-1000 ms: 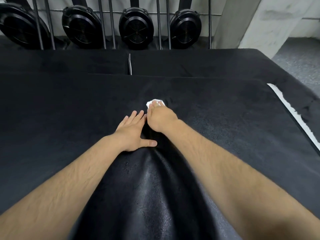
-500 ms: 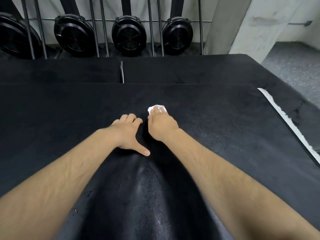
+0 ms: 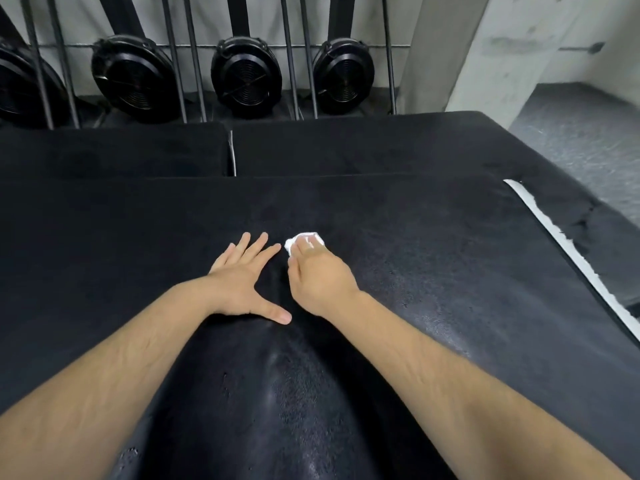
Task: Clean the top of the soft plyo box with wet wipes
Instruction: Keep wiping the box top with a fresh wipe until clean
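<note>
The black soft plyo box top (image 3: 433, 271) fills most of the view, glossy and wet-looking near me. My right hand (image 3: 318, 277) presses a small crumpled white wet wipe (image 3: 304, 239) onto the box near its middle; only the wipe's far edge shows past my fingertips. My left hand (image 3: 244, 280) lies flat on the box just left of it, palm down, fingers spread, thumb out toward the right hand.
Two more black padded boxes (image 3: 346, 147) sit behind, with a gap (image 3: 231, 154) between them. Black round fan-like units (image 3: 246, 76) stand behind vertical bars at the back. A white strip (image 3: 568, 251) edges the box on the right, with grey floor (image 3: 588, 140) beyond.
My left hand's fingers curled half a second ago and are flat and spread again now. The right hand and wipe stay in about the same spot on the box.
</note>
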`<state>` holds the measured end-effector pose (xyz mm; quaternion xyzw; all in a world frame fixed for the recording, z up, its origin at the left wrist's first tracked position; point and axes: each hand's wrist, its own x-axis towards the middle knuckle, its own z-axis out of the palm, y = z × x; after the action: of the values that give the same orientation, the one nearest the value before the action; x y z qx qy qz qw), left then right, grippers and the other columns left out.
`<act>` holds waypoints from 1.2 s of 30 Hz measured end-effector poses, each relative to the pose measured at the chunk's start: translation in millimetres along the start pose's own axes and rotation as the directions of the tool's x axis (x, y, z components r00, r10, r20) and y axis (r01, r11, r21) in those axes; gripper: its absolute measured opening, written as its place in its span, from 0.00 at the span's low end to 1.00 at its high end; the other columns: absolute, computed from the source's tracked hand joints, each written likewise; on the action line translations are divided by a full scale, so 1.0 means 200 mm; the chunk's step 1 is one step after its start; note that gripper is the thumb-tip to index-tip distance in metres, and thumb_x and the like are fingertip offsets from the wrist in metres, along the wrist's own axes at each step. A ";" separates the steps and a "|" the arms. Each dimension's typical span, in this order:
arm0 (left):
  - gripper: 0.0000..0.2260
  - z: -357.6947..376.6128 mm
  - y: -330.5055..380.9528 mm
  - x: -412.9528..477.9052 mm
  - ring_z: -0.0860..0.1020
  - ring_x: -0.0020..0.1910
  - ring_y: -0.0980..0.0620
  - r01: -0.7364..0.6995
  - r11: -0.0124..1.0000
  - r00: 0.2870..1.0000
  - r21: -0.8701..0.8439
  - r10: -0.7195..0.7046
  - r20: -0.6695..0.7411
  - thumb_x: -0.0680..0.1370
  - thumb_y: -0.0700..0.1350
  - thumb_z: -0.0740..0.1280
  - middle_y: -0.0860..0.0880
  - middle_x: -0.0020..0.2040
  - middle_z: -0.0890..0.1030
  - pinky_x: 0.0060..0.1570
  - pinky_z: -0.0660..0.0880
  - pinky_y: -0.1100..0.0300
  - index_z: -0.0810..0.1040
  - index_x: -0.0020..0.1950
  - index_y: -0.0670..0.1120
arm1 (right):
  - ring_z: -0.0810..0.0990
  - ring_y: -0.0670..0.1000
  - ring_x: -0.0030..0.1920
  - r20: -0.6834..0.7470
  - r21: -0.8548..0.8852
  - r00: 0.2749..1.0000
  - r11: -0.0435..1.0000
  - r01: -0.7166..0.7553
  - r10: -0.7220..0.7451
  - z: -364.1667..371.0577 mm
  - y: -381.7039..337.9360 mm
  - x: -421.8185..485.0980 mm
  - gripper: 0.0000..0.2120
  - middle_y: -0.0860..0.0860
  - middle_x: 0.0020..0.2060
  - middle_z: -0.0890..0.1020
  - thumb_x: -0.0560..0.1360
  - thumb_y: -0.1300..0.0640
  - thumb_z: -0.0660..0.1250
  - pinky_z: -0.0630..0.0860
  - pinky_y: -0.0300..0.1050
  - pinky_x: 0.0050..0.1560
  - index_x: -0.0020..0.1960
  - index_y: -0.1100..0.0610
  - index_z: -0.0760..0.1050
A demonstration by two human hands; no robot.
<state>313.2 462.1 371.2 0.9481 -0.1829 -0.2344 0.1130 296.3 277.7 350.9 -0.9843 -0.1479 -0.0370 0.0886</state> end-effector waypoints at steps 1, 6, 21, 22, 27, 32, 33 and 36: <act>0.64 0.00 0.00 0.00 0.22 0.70 0.59 -0.002 1.000 1.000 -0.009 0.002 0.002 0.53 0.81 0.68 0.63 0.76 0.28 0.74 0.30 0.54 0.36 0.79 0.64 | 0.66 0.56 0.71 0.000 0.000 0.999 0.999 0.041 -0.041 0.01 -0.01 -0.03 0.28 0.56 0.70 0.71 0.82 0.52 0.40 0.66 0.46 0.71 0.75 0.63 0.65; 0.58 -0.06 0.02 -0.02 0.27 0.73 0.59 0.019 0.976 1.000 -0.215 -0.014 0.024 0.61 0.69 0.77 0.63 0.78 0.35 0.75 0.35 0.52 0.42 0.80 0.64 | 0.57 0.49 0.78 0.125 0.092 0.990 0.994 0.051 -0.062 -0.03 0.02 0.23 0.23 0.49 0.77 0.62 0.86 0.52 0.45 0.69 0.50 0.70 0.79 0.56 0.59; 0.51 -0.08 -0.08 0.01 0.44 0.79 0.58 -0.042 0.984 0.986 -0.174 0.013 -0.164 0.68 0.61 0.77 0.59 0.81 0.50 0.76 0.47 0.55 0.49 0.81 0.57 | 0.59 0.59 0.77 0.193 0.102 0.980 0.993 -0.061 0.040 -0.02 -0.06 0.49 0.22 0.57 0.77 0.62 0.85 0.55 0.50 0.61 0.57 0.75 0.77 0.61 0.62; 0.51 -0.08 -0.08 0.01 0.45 0.80 0.57 -0.041 0.981 0.986 -0.190 0.009 -0.167 0.68 0.61 0.77 0.59 0.80 0.51 0.76 0.47 0.54 0.49 0.81 0.57 | 0.59 0.59 0.77 0.195 0.119 0.979 0.989 -0.087 0.063 -0.03 -0.08 0.47 0.22 0.57 0.77 0.62 0.85 0.55 0.51 0.61 0.58 0.75 0.77 0.61 0.63; 0.51 -0.07 -0.11 0.03 0.45 0.79 0.59 -0.052 0.984 0.987 -0.170 0.025 -0.159 0.66 0.65 0.77 0.63 0.80 0.49 0.76 0.48 0.53 0.51 0.81 0.59 | 0.59 0.50 0.77 0.024 0.102 0.999 0.994 0.034 -0.037 0.02 -0.05 0.15 0.22 0.50 0.76 0.64 0.85 0.55 0.47 0.68 0.45 0.70 0.78 0.56 0.61; 0.54 -0.13 -0.05 0.07 0.45 0.79 0.53 0.038 0.999 0.995 -0.008 -0.039 -0.091 0.66 0.65 0.77 0.61 0.80 0.42 0.76 0.50 0.52 0.47 0.82 0.56 | 0.69 0.52 0.69 0.104 0.078 0.980 0.980 -0.181 0.173 -0.08 0.14 0.40 0.19 0.50 0.72 0.65 0.85 0.55 0.46 0.72 0.50 0.60 0.73 0.52 0.65; 0.56 -0.13 -0.04 0.08 0.43 0.79 0.52 0.063 0.998 0.995 0.030 -0.060 -0.083 0.65 0.65 0.77 0.61 0.80 0.38 0.76 0.49 0.52 0.44 0.82 0.55 | 0.65 0.52 0.71 0.108 0.044 0.977 0.981 -0.191 0.186 -0.07 0.13 0.42 0.20 0.50 0.73 0.64 0.85 0.54 0.45 0.70 0.49 0.65 0.75 0.54 0.62; 0.62 -0.17 0.01 0.12 0.38 0.79 0.53 0.136 0.986 0.990 0.093 -0.132 -0.042 0.62 0.64 0.79 0.57 0.79 0.33 0.77 0.44 0.52 0.38 0.81 0.54 | 0.60 0.54 0.74 0.027 -0.023 0.990 0.990 -0.141 0.142 -0.01 -0.04 0.32 0.22 0.53 0.73 0.65 0.86 0.54 0.44 0.61 0.46 0.73 0.77 0.60 0.59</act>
<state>348.5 455.7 390.7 0.9666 -0.1278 -0.2155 0.0545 355.3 302.4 361.3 -0.9936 -0.0785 -0.0183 0.0787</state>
